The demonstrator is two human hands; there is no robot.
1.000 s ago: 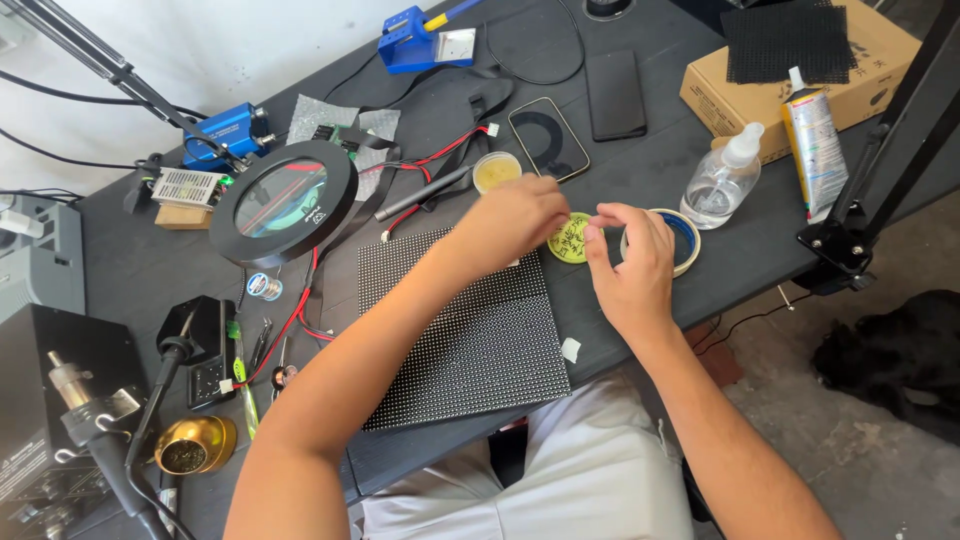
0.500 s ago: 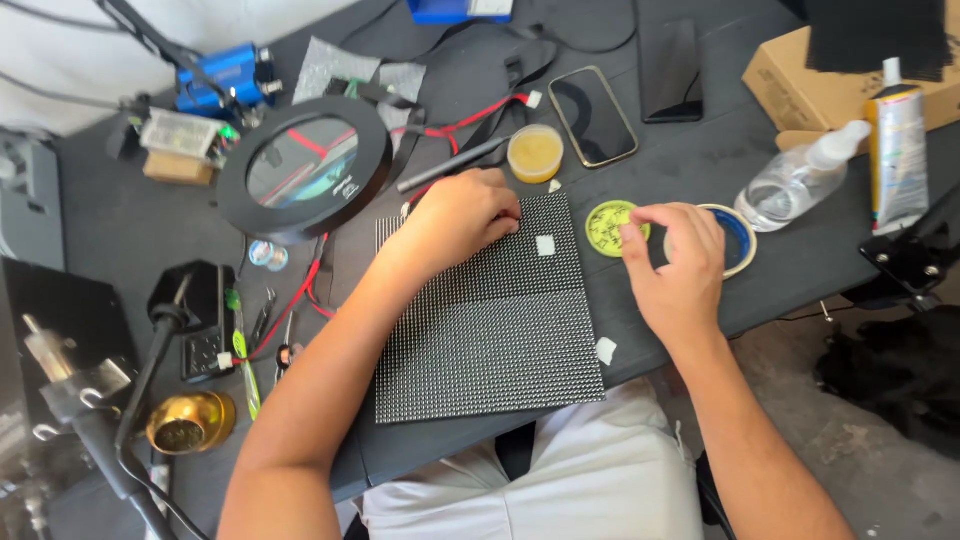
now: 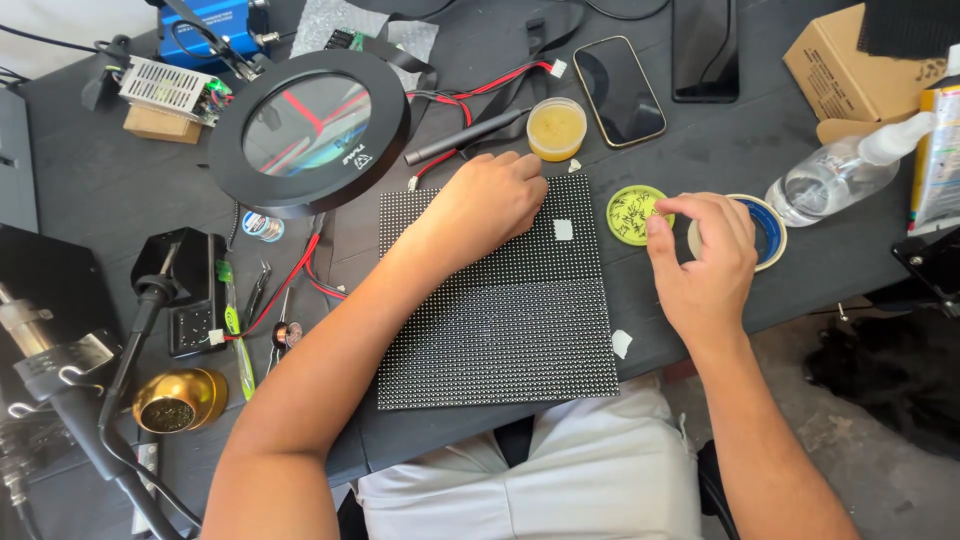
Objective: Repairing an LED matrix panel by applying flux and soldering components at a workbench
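A black dotted LED panel (image 3: 500,320) lies flat on the dark table in front of me. My left hand (image 3: 490,205) rests fingers curled on the panel's upper edge, near a small white square (image 3: 563,229) stuck on it. My right hand (image 3: 700,260) hovers just right of the panel, thumb and fingers pinched together over a small green round tin (image 3: 630,213) full of tiny parts; whether it grips anything is too small to tell. A blue-rimmed lid (image 3: 770,232) lies partly under that hand.
A round black magnifier lamp (image 3: 305,130) stands upper left. A yellow paste jar (image 3: 556,128), a black pen-like tool (image 3: 465,135), a phone (image 3: 618,90), a clear bottle (image 3: 830,180), a cardboard box (image 3: 850,65), a brass tip cleaner (image 3: 175,400) and tweezers (image 3: 258,290) surround the panel.
My left hand slid from the green tin back onto the panel's top edge. My right hand lifted slightly, fingers pinched, beside the tin. The view shifted closer.
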